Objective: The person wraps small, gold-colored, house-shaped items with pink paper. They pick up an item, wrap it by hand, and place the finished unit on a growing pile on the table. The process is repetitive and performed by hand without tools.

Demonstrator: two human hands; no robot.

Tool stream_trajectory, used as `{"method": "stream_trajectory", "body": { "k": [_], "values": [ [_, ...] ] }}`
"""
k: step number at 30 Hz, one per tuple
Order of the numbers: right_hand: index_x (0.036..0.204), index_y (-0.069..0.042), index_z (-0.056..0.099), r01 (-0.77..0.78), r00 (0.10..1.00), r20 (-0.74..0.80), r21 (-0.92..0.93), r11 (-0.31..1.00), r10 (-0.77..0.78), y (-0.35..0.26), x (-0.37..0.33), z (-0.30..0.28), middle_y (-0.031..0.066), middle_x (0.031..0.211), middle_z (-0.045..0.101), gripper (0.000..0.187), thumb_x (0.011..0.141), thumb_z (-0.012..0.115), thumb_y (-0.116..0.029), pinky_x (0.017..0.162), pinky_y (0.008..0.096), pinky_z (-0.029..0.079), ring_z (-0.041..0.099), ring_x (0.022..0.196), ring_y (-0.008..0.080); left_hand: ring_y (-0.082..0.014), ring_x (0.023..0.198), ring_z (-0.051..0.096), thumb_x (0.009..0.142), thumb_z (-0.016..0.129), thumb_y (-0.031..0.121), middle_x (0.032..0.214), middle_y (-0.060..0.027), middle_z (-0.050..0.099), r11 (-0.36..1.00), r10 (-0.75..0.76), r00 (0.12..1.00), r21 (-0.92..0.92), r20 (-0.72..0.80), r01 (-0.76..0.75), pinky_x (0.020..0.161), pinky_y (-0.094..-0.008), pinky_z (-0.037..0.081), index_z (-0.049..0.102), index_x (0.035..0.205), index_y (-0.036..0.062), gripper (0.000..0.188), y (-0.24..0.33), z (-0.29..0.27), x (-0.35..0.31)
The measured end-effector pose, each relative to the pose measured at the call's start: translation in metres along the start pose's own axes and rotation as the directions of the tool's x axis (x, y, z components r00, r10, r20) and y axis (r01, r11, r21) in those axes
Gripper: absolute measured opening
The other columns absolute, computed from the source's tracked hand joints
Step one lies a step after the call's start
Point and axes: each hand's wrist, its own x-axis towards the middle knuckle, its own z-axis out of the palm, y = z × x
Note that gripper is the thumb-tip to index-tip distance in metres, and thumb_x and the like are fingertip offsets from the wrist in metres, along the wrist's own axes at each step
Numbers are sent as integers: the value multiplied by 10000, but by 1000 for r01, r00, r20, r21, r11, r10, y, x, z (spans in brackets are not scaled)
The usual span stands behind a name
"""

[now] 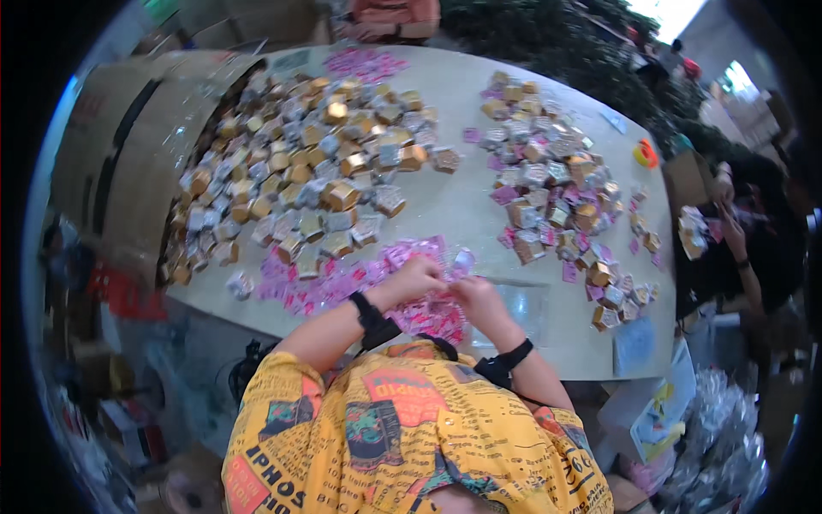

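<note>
My left hand (pixel 414 282) and my right hand (pixel 482 303) meet over the near edge of the table, fingers pinched close together. Whatever is between the fingertips is too small and blurred to make out. Beneath and around them spreads a heap of small pink packets (pixel 342 284), some of it hidden by my hands and forearms. Just beyond my fingertips lies a small whitish piece (pixel 463 260). A large pile of small gold-and-white boxes (pixel 304 163) covers the table's left half, its near side touching the pink packets.
Another pile of boxes mixed with pink packets (pixel 548 171) runs along the right of the pale table (pixel 462 206). A clear flat tray (pixel 524 310) lies beside my right hand. A large cardboard carton (pixel 128 154) stands at left. Co-workers' hands (pixel 728 214) hold things at right.
</note>
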Motion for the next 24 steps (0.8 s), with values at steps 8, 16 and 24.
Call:
{"method": "stream_trajectory", "body": {
  "k": [8,16,24],
  "values": [
    [865,-25,573,86,979,195,-167,982,-53,5,7,13,134,839,585,152,736,565,-105,687,369,503,614,792,280,-93,588,518,720,626,129,671,3,596,888,-330,940,-309,82,339,545,-265,411,667,738,29,110,0,-4,1],
    [813,4,559,-60,996,55,-113,992,66,22,4,9,175,725,601,138,751,577,-117,641,425,500,618,694,348,-364,843,604,726,709,268,932,-193,588,573,11,868,714,-497,402,696,-427,490,631,854,-3,310,-12,-66,31],
    [797,-8,505,-181,983,-20,53,982,182,16,-8,3,172,761,564,132,780,563,-125,642,437,474,590,725,365,-353,928,569,635,778,209,1063,-174,513,351,-106,859,789,-501,503,771,-440,487,570,958,11,433,-89,-88,23]
  ]
}}
